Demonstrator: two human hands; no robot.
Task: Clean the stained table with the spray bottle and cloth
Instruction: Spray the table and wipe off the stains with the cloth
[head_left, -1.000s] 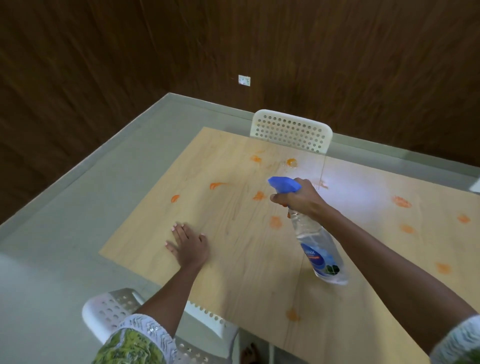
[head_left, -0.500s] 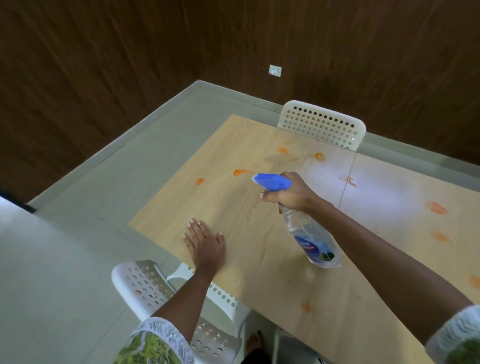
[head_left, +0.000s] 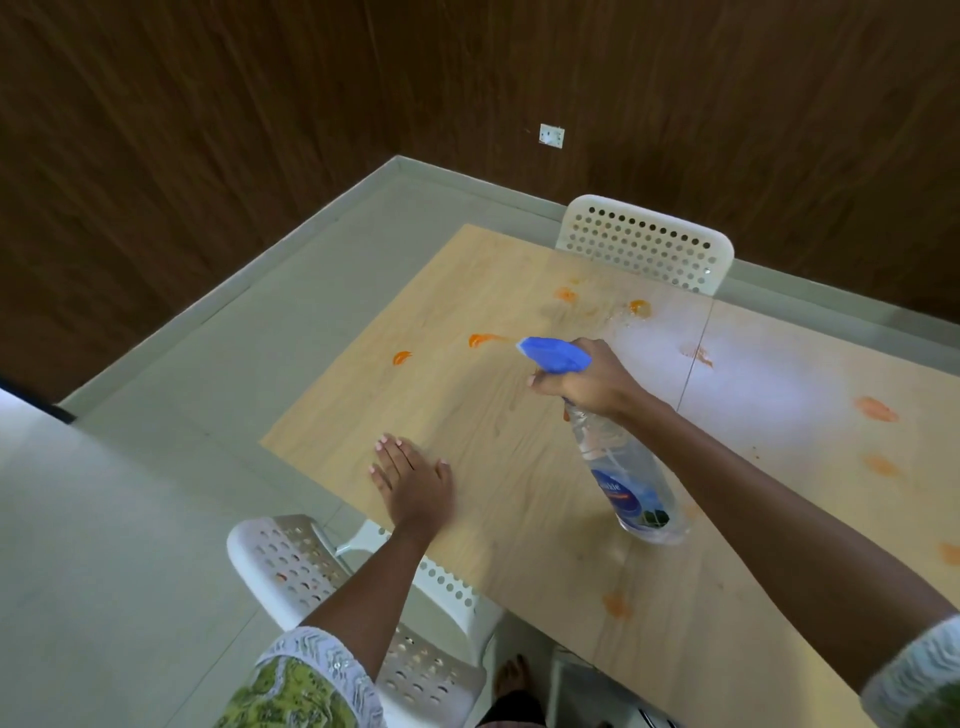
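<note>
right hand (head_left: 592, 382) wrapped around the neck of the spray bottle (head_left: 621, 462), fingers curled under the blue trigger head (head_left: 553, 355), nozzle aimed toward 10 o'clock over the wooden table (head_left: 519, 467). clear bottle tilted, its base hanging toward 5 o'clock from the fist, whether lifted off the wood or grazing it cannot be told. left hand (head_left: 413, 480) flat on the tabletop at 8 o'clock from the bottle, fingers straight and close together, palm down near the table's near edge, holding nothing. orange stains (head_left: 480, 340) scattered just beyond the nozzle at 11 o'clock, more (head_left: 875, 408) at 3 o'clock. white perforated chair (head_left: 647, 241) at 12 o'clock, another (head_left: 291, 564) below the left forearm at 7 o'clock.
</note>
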